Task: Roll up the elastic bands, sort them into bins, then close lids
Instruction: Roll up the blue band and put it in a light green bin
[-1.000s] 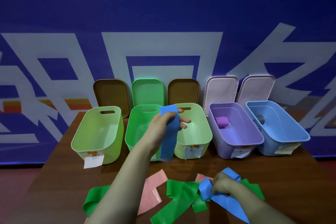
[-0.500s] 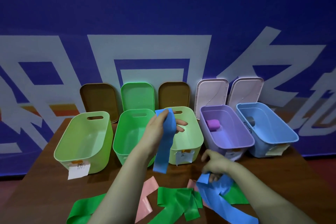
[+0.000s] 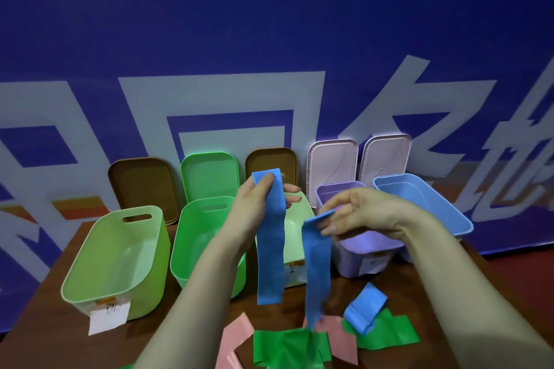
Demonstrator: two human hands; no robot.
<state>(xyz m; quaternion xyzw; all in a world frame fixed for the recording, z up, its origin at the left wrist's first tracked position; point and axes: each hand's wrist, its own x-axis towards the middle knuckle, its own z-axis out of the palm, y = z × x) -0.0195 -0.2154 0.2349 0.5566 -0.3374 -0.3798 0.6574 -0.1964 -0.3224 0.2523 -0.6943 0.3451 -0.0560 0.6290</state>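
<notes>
— Bench (image 3: 45, 314): carrying five open bins, blue bin (image 3: 434, 210) sitting rightmost.
— Bands for it?
— Both hanging just left of the blue bin. Left grip (image 3: 254, 207) is pinching the first blue band (image 3: 269, 249) by its top end; right grip (image 3: 359, 213) is pinching the second blue band (image 3: 316, 263) likewise, tail trailing below.
— Handling note?
— Probably setting one down, then rolling the other tight, keeping edges flush.

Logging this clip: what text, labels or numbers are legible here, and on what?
No text can be quoted.
Wall banner: huge white characters, cropped, illegible.
Paper tag on lime bin: handwritten marks, too blurred.
Sticker on pale green bin: mostly hidden by the blue band, unreadable.
Label on purple bin: too blurred.
</notes>
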